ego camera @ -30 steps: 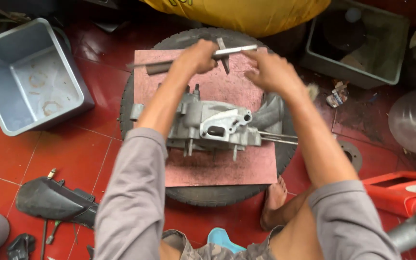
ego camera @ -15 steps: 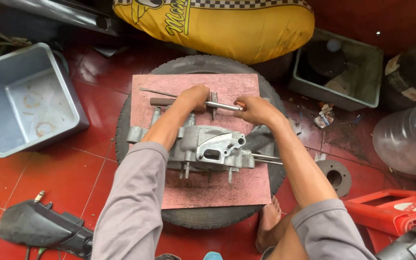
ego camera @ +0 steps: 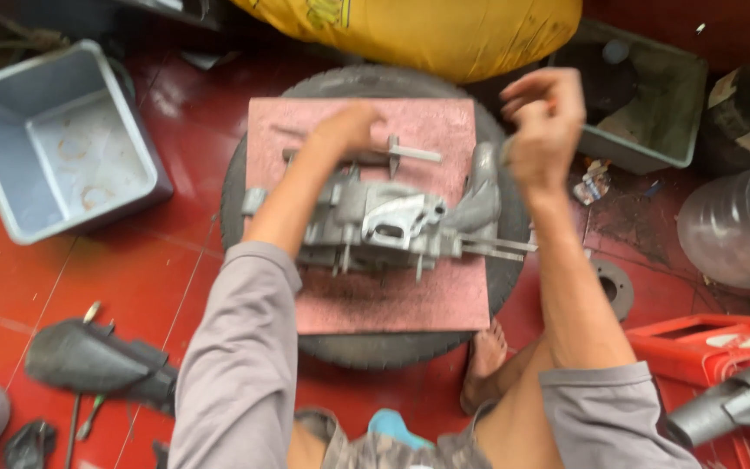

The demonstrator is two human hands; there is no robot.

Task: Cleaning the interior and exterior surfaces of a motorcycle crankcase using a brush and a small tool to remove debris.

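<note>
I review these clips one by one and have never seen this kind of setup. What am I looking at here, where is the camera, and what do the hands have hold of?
There is no machine: a person works with bare hands, and the camera sits on their head looking down. They sit on a red tiled floor. In front lies a tyre with a pinkish board on top, and on that a grey metal engine casing. The left hand grips a metal T-shaped tool standing in the casing. The right hand is raised beside it, closed; the blur hides whether it holds anything. Around: a grey tub, a yellow sack, a red crate.
</note>
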